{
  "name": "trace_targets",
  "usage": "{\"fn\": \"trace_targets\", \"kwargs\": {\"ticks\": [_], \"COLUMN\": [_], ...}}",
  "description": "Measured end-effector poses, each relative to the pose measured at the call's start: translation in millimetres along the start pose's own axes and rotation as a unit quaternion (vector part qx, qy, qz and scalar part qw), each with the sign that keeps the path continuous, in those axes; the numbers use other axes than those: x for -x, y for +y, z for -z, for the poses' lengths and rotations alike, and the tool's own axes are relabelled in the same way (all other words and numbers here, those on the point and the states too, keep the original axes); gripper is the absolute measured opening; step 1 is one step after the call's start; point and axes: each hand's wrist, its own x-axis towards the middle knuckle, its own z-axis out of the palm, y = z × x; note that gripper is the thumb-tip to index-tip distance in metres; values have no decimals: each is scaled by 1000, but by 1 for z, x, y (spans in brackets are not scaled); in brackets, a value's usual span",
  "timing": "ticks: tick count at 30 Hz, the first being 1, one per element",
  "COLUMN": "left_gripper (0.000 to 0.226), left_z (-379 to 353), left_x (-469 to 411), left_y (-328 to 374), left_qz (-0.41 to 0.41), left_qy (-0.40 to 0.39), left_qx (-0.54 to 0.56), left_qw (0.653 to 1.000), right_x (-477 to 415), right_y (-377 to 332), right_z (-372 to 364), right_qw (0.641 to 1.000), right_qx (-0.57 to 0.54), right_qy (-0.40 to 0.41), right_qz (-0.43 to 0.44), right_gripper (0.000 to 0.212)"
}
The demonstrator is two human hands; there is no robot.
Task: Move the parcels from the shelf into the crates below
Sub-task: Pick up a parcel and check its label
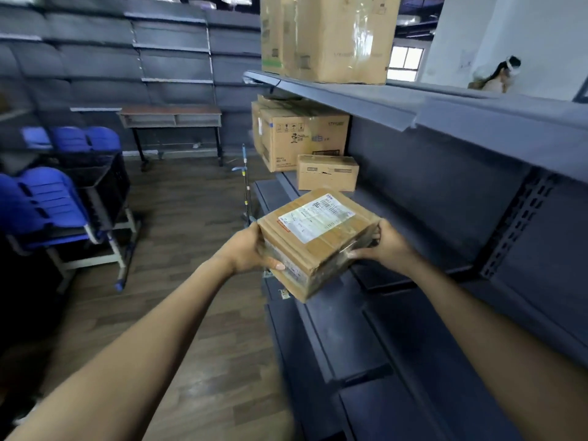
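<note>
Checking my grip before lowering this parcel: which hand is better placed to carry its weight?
Probably the left hand: its fingers curl under the parcel at its low corner. The right hand only presses the side.

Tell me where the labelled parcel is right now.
In the head view, centre frame, the labelled parcel is held between the left hand and right hand, in front of the small box.

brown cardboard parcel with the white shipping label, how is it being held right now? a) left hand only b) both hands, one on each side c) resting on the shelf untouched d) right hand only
b: the brown cardboard parcel with the white shipping label is gripped by the left hand and the right hand on opposite sides, lifted in front of the dark metal shelf.
</note>
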Motion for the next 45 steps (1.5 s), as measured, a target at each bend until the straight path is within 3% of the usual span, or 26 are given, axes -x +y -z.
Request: {"fn": "trace_targets", "kwargs": {"ticks": [5, 15, 23, 30, 45], "left_gripper": [97, 98, 97, 96, 92], "left_z": [64, 157, 223, 287, 482], "left_x": [52, 74, 0, -74, -279], "left_y": [-61, -165, -235, -302, -508], "left_qz": [45, 113, 175, 201, 233], "left_qy": [60, 163, 237, 287, 287], "left_qx": [-8, -9, -9, -11, -45], "left_qw": [997, 980, 955, 936, 928], "right_x": [-23, -120, -269, -393, -677], "right_y": [-47, -129, -190, -245, -360], "right_z": [-86, -228, -309, -380, -568], "right_qw": [994, 976, 952, 936, 929], "right_qx": [-26, -4, 14, 5, -16], "right_qy": [-85, -167, -219, -255, -251], "right_qz": [55, 142, 212, 243, 273], "right_gripper": [113, 102, 86, 88, 82]}}
